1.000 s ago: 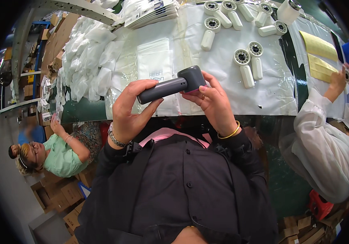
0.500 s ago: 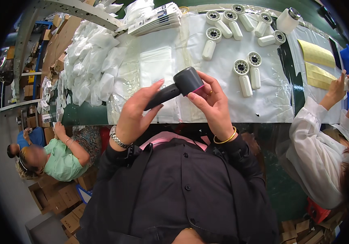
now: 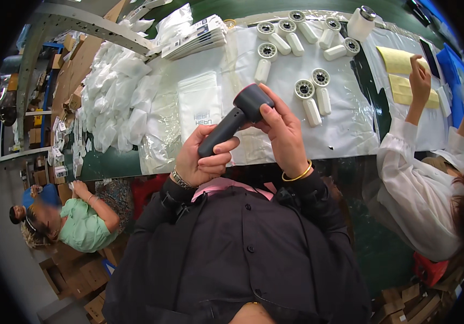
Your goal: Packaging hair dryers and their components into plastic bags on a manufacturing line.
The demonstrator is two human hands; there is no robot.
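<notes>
Between my two hands is a dark grey handheld fan (image 3: 251, 102), hair-dryer shaped, with a thin pink rim at the far end of its round head. My left hand (image 3: 202, 156) wraps its fingers round the lower handle. At the head, my right hand (image 3: 283, 129) grips with the thumb on the near side; its other fingers are partly hidden behind. Just beyond, a stack of flat white bags (image 3: 199, 102) lies on the table. Several white handheld fans (image 3: 305, 89) with round grilles rest to the right and farther back.
A heap of white wrapped packages (image 3: 115, 81) covers the table's left side. A pile of printed sheets (image 3: 199, 36) sits at the back, a white bottle (image 3: 360, 24) at back right. At right, a co-worker's hand (image 3: 420, 78) is over yellow sheets (image 3: 399, 59). Another person (image 3: 83, 224) sits at left.
I have turned the dark fan so its pink rim faces away, and my left fingers now close round its handle. The co-worker's hand on the right has moved up over the yellow sheets.
</notes>
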